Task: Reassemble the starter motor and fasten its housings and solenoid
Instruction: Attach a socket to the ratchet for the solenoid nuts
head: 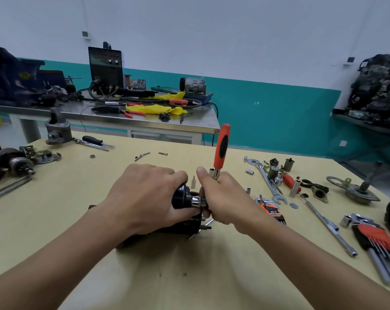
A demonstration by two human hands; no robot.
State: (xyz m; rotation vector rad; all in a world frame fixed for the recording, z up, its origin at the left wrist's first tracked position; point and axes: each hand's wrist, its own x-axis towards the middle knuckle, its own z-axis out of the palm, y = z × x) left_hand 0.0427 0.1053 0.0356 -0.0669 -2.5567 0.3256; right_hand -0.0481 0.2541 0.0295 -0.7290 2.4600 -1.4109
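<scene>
The fingers [178, 175] of the left hand [144, 198] curl over the black end of the starter motor [180, 201]. They pin it on its side against the counter [77, 220], likely so it cannot roll under torque. The right hand [225, 198] wraps the head of the ratchet [222, 146], apparently keeping its socket [196, 201] seated square at the motor's end. The orange handle stands upright. Spare sockets [249, 171] and a wrench [270, 186] lie near, to the right.
</scene>
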